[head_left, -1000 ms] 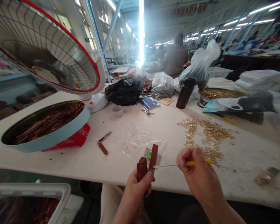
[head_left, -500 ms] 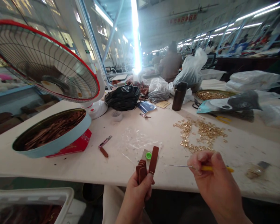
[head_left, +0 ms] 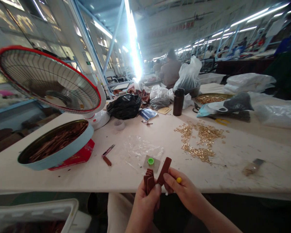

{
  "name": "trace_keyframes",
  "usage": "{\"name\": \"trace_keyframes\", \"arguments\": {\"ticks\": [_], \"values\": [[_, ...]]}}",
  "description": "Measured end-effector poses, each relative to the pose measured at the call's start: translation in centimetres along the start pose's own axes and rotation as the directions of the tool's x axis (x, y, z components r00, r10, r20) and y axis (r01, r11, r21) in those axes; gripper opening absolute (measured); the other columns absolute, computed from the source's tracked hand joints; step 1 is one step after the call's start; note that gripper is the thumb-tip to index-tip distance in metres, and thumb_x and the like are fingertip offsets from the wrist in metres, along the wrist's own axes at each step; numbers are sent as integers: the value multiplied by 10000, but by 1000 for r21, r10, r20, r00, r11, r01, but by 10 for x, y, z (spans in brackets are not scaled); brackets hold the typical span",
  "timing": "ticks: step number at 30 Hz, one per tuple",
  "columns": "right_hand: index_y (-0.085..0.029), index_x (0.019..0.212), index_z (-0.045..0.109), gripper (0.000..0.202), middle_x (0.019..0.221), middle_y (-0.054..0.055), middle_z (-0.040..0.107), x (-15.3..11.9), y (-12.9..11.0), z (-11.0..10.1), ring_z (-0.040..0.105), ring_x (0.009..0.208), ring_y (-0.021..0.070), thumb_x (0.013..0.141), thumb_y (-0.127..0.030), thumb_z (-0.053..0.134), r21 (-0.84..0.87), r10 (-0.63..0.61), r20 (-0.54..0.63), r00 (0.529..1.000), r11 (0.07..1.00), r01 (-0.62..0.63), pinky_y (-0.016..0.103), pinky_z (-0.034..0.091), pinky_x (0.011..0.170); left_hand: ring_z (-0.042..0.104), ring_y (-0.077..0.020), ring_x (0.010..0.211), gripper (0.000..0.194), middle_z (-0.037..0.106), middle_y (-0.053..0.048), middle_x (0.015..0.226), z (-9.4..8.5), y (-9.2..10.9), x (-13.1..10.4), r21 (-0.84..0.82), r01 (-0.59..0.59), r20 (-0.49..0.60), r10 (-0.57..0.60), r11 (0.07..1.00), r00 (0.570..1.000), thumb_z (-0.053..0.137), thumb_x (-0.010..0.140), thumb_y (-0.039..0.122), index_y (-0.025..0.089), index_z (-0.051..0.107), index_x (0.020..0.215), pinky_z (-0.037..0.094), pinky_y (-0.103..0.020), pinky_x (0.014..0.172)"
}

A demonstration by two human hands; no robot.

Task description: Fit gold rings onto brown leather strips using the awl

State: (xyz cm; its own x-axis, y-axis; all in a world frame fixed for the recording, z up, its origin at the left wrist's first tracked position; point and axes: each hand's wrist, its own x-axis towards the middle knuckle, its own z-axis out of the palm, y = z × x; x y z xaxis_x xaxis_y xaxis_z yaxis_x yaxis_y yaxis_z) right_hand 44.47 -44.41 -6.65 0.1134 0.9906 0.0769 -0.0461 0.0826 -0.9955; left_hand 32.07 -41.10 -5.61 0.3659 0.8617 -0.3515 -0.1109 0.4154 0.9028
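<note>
My left hand (head_left: pixel 147 202) is closed around several brown leather tabs (head_left: pixel 149 182), fanned upright in a small stack. A single brown leather tab (head_left: pixel 164 171) stands apart from that stack, tilted to the right, between my two hands. Against its right side my right hand (head_left: pixel 180 186) is closed, thumb on the tab. The yellow end of a tool handle (head_left: pixel 178 180) sticks out of the right hand; the tool's thin metal shaft is hidden. Just beyond the hands, a bright green cap (head_left: pixel 150 160) sits on a small grey plate (head_left: pixel 156 165).
Gold-coloured metal rings (head_left: pixel 201 139) lie scattered at right. A round tin (head_left: pixel 63 158) of brown strips rests tilted on a red box (head_left: pixel 75 158) at left, below a fan (head_left: pixel 50 84). Thread snips (head_left: pixel 108 150), a dark bottle (head_left: pixel 178 102) and a black bag (head_left: pixel 124 106) are also on the table.
My right hand has moved left to the single tab beside my left hand, bringing the yellow-handled tool with it. The tool's shaft, visible before, is now hidden. The view has shifted slightly.
</note>
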Motion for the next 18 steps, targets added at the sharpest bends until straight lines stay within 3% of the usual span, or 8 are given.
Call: {"name": "trace_keyframes", "arguments": {"ticks": [3,6,10,18], "values": [[-162,732,500,382,544,-45,402,-3,3,0,376,504,112,854,-519,443,54,34,-12,999,998,-34,226,322,488,229,-31,330,281,351,109,370,2,-1,0,40,3,30,-4,999,1000,653,603,368,156,515,725,152,-183,356],[-165,734,512,378,538,-42,417,-6,4,-1,386,495,115,838,-525,463,62,46,10,999,997,-47,226,330,480,259,-34,367,234,353,104,404,5,-1,-2,43,-33,-12,33,999,999,641,605,326,156,504,688,185,-173,378],[-157,784,564,275,687,7,542,-7,3,-2,496,649,158,786,-432,563,46,12,41,999,999,-14,259,409,617,266,-36,401,163,352,101,445,10,-3,-6,87,-97,-75,103,991,992,611,632,273,157,503,671,210,-174,404],[-137,771,604,167,666,0,560,-5,9,-2,486,610,147,742,-295,561,-20,54,11,998,998,-54,240,390,557,287,-56,406,109,382,84,461,-2,-2,1,189,-164,6,166,968,986,596,638,255,161,549,668,243,-197,409]]}}
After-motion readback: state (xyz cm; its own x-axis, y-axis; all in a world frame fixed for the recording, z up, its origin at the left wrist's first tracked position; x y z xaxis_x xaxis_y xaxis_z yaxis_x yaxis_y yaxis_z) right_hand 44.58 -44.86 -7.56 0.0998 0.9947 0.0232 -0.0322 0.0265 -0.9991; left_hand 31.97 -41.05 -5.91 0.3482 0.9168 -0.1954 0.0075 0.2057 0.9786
